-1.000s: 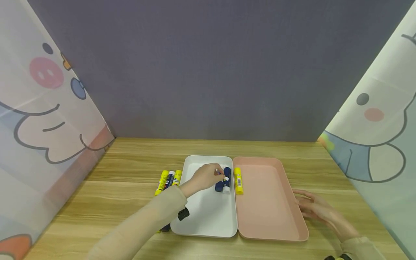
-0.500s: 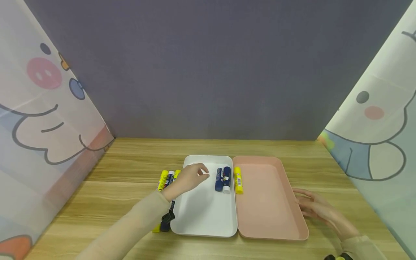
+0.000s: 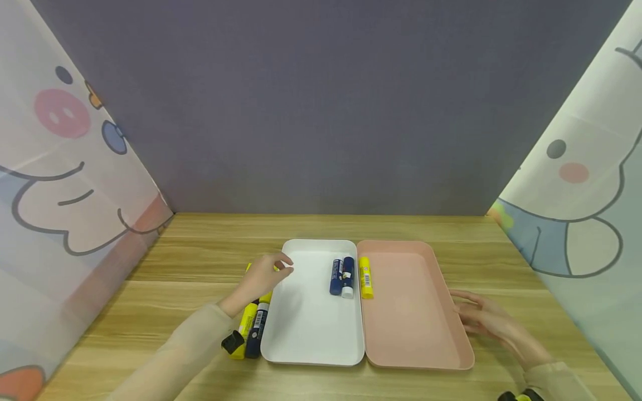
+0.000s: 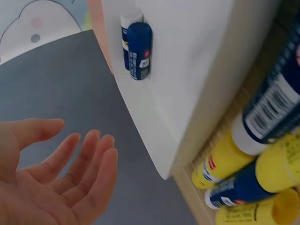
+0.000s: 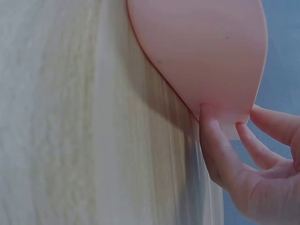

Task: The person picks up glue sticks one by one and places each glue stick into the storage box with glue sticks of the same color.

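My left hand (image 3: pixel 258 281) hovers over the left rim of the white tray (image 3: pixel 311 334), fingers loosely bent, with nothing between thumb and fingertips. Beneath and beside it lie several glue sticks, among them a yellow glue stick (image 3: pixel 247 320) and a navy glue stick (image 3: pixel 257 332); the hand partly hides others. Two navy glue sticks (image 3: pixel 336 277) lie side by side along the white tray's right wall; one has a white cap. A yellow glue stick (image 3: pixel 366 278) rests in the pink tray (image 3: pixel 411 334). Fingers of my right hand (image 3: pixel 489 320) touch that tray's right wall and rim.
Both trays stand side by side on the wood-grain table (image 3: pixel 200 245). A dark grey panel (image 3: pixel 321 111) rises behind the table. Cartoon-printed cloths (image 3: pixel 90 223) flank it on both sides.
My left hand has withdrawn leftward from the navy glue sticks in the white tray, which stay lying there, to the tray's left rim. My right hand has stayed at the pink tray.
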A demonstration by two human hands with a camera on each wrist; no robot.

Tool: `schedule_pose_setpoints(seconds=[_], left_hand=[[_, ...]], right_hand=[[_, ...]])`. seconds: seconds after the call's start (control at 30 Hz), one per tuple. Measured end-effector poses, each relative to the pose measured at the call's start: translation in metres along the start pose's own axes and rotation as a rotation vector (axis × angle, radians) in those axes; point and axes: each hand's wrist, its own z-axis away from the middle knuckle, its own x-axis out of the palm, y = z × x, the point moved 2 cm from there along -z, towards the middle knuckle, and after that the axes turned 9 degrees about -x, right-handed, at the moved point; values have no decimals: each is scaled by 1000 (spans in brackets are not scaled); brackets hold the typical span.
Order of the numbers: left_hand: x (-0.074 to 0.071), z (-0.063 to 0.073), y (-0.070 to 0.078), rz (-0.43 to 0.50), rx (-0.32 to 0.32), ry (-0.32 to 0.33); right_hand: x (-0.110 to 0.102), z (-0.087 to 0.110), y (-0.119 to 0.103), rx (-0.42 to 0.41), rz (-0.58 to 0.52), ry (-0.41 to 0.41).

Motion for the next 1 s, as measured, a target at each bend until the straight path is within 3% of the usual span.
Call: schedule_pose_setpoints(seconds=[0.23,0.47,0.7,1.0], left_hand=[[-5,-2,-18,53,-13,41],[-8,-2,-33,43,-12,93],[-12,0,-47,40,1,103],[-15,3,-66,45,-49,106]], right_hand=[[-2,0,0,10,35,18],[-1,-1,2,25,58,34],[0,0,2,44,61,52],[0,0,1,40,74,48]])
